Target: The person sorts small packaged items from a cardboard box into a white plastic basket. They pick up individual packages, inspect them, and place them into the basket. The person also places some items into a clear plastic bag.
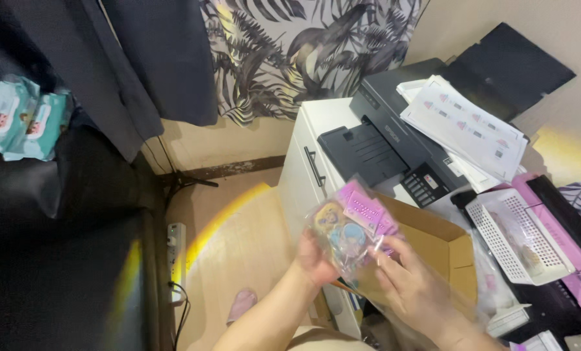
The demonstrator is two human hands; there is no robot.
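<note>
**Both hands on one clear packet, held up over the open box**

Left hand (313, 257): fingers curled around the lower left edge of a clear plastic packet (350, 227), thumb side pressed on its face. Closed on it, firm hold.

Right hand (410, 283): fingers (388, 250) bent in, tips pinching the packet's lower right edge. Also closed on it. Some motion blur here, so exact finger placement is unclear.

Packet: transparent bag, tilted, held in the air between the two hands. Inside: round cartoon-style pieces in yellow and blue, plus a pink card at the top. Details are too blurred to tell more.

Just behind and below the packet: open brown cardboard box (443, 244), flaps up.

Right of the box: white perforated plastic basket (517, 237), resting on pink flat items (576, 273).

Behind the box: dark grey printer (394, 140) on a white cabinet (310, 162) with a dark handle. Printed sheets (466, 127) are stacked on top of the printer.

Further out: leaf-pattern curtain (303, 52) on the back wall, dark garments (141, 58) hanging at the left, teal wipe packs (17, 117) at far left on a black surface. On the floor: a white power strip (175, 260) along the dark edge, and a foot in a pinkish slipper (241, 304) near the left forearm.
</note>
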